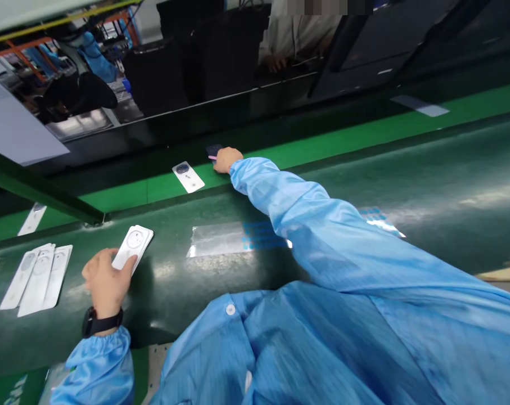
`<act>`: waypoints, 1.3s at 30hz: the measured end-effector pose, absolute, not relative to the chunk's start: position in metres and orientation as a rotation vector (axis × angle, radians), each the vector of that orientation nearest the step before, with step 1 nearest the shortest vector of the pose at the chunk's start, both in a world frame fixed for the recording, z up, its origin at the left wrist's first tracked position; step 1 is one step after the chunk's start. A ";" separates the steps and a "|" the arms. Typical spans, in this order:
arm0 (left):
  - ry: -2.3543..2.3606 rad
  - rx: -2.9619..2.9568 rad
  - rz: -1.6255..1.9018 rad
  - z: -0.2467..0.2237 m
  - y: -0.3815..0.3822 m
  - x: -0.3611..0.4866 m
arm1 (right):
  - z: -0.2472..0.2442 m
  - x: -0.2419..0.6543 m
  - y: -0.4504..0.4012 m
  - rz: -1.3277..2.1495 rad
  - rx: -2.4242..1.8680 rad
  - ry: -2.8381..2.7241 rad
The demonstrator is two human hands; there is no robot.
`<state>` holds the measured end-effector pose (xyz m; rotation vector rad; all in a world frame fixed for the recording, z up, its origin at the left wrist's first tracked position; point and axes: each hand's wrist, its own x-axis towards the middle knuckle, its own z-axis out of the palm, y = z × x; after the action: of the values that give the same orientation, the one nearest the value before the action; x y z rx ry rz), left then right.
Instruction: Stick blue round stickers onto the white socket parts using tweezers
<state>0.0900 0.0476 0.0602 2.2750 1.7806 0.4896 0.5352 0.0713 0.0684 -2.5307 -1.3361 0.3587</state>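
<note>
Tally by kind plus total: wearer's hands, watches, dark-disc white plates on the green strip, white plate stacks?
Left hand, right hand: 2
Watch: 1
Dark-disc plates: 2
Held stack, fanned stack: 2
Total: 7

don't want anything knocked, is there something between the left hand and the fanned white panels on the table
Nothing visible stands in the way: only green tabletop shows between the left hand and the fanned white panels. The green bar comes down near the tabletop's far edge, beyond that gap.
</note>
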 end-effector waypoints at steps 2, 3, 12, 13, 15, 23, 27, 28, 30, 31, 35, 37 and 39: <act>1.728 2.258 0.634 0.065 0.042 0.095 | 0.074 0.533 0.074 0.340 -2.542 -1.330; 1.692 2.234 0.694 0.066 0.040 0.100 | 0.078 0.533 0.073 0.322 -2.545 -1.324; 1.023 1.709 0.857 0.046 0.048 0.228 | 0.104 0.473 -0.045 0.520 -2.081 -1.022; 0.990 1.652 0.799 0.044 0.047 0.243 | 0.101 0.457 -0.067 0.648 -1.993 -1.034; 0.897 1.577 0.708 0.042 0.043 0.263 | 0.092 0.432 -0.105 0.873 -1.838 -1.079; 0.771 1.766 0.357 0.034 0.017 0.239 | 0.064 0.466 -0.145 0.738 -1.654 -0.676; 0.759 1.915 0.165 0.035 0.004 0.236 | 0.052 0.471 -0.136 0.812 -1.710 -0.698; 0.752 1.978 0.137 0.036 0.001 0.238 | 0.049 0.469 -0.135 0.866 -1.720 -0.716; 0.727 2.142 0.116 0.037 -0.002 0.244 | 0.042 0.466 -0.135 0.962 -1.720 -0.736; 0.707 2.234 0.113 0.037 -0.003 0.246 | 0.039 0.465 -0.136 1.002 -1.714 -0.740; 0.582 2.509 0.071 0.032 -0.004 0.249 | 0.034 0.466 -0.138 1.066 -1.700 -0.727; 0.522 2.565 0.036 0.027 -0.003 0.247 | 0.033 0.467 -0.138 1.054 -1.734 -0.727; 0.500 2.583 -0.004 0.024 -0.003 0.246 | 0.032 0.467 -0.137 1.040 -1.771 -0.741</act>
<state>0.2458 -0.0026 0.0238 2.5827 0.4998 -0.0036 0.4665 -0.1368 0.0319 -1.7706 -0.7412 1.0402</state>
